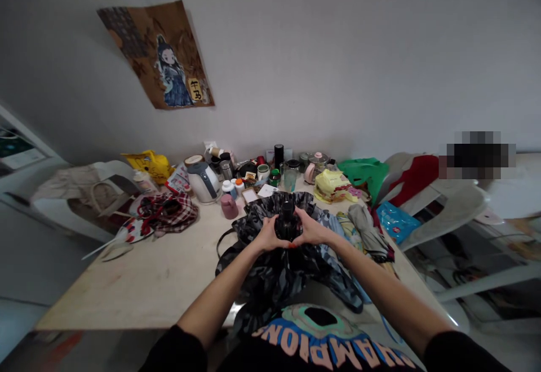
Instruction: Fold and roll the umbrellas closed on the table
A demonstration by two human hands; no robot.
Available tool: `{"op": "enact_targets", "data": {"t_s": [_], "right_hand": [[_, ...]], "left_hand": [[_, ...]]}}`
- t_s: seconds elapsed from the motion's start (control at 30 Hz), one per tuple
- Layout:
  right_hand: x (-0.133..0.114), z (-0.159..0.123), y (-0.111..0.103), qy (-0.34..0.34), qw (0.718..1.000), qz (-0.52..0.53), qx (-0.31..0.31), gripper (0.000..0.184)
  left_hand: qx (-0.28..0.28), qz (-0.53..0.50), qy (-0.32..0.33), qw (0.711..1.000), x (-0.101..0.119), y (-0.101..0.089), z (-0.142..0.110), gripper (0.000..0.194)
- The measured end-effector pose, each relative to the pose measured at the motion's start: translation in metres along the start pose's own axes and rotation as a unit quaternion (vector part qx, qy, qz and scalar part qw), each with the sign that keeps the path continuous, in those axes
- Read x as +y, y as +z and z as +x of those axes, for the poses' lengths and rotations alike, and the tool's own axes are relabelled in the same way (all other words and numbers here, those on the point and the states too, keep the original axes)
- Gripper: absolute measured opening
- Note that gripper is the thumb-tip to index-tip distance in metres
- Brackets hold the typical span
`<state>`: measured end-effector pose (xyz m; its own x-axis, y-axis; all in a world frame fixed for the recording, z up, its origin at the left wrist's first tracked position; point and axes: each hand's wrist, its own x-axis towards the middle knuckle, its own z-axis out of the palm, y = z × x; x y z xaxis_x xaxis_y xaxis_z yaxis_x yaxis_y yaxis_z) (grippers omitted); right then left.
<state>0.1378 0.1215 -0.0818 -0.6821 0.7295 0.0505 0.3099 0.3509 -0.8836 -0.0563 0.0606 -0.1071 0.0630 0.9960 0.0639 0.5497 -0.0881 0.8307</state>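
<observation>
A black and grey camouflage folding umbrella (pixel 270 270) lies on the table (pixel 139 282) right in front of me, its loose canopy spread toward my chest. My left hand (pixel 267 233) and my right hand (pixel 309 229) clasp the umbrella's black handle end (pixel 286 218) from both sides, thumbs meeting below it. The handle points away from me, toward the wall.
Behind the umbrella stand a white kettle (pixel 203 181), a pink cup (pixel 229 206), bottles and jars. A plaid cloth (pixel 171 212) and a fan (pixel 127 231) lie at left. More folded umbrellas (pixel 367 231) and bags lie at right, beside white plastic chairs (pixel 456 203).
</observation>
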Motion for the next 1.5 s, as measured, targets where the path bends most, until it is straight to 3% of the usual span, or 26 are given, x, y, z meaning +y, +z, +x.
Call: {"op": "enact_targets", "data": {"t_s": [0.1,0.3,0.5,0.73,0.93,1.1,1.2,1.3,1.4,1.5], "right_hand": [[0.006,0.006,0.003,0.027,0.999,0.009,0.017,0.115],[0.006,0.012,0.014,-0.083,0.996,-0.046,-0.002,0.095],[0.01,0.007,0.027,-0.029,0.996,-0.043,0.074,0.074],[0.024,0.008,0.04,0.013,0.991,-0.03,0.126,0.036],[0.02,0.006,0.039,-0.014,0.993,-0.003,0.118,0.037],[0.015,0.003,0.036,-0.028,0.992,0.023,0.119,0.025],[0.003,0.007,0.023,-0.022,0.99,0.03,0.135,0.024],[-0.028,0.01,-0.006,-0.015,0.979,0.048,0.196,0.028],[-0.076,0.003,-0.043,-0.056,0.944,0.092,0.312,0.026],[-0.12,-0.007,-0.071,-0.165,0.895,0.061,0.411,0.019]], "left_hand": [[-0.015,-0.011,-0.005,1.0,-0.006,0.001,0.004,0.098],[-0.019,-0.121,-0.025,0.992,-0.007,0.014,0.008,0.082],[-0.085,-0.186,-0.05,0.978,-0.008,0.011,0.002,0.072],[-0.046,-0.204,-0.068,0.975,-0.007,0.021,-0.004,0.071],[-0.024,-0.214,-0.085,0.973,0.002,0.023,-0.006,0.069],[-0.024,-0.223,-0.086,0.971,0.013,0.018,-0.011,0.059],[-0.014,-0.23,-0.074,0.97,0.029,0.011,-0.015,0.051],[0.021,-0.243,-0.036,0.969,0.063,-0.005,-0.029,0.05],[0.073,-0.26,0.074,0.96,0.112,-0.029,-0.057,0.044],[0.107,-0.251,0.196,0.942,0.155,-0.055,-0.084,0.032]]}}
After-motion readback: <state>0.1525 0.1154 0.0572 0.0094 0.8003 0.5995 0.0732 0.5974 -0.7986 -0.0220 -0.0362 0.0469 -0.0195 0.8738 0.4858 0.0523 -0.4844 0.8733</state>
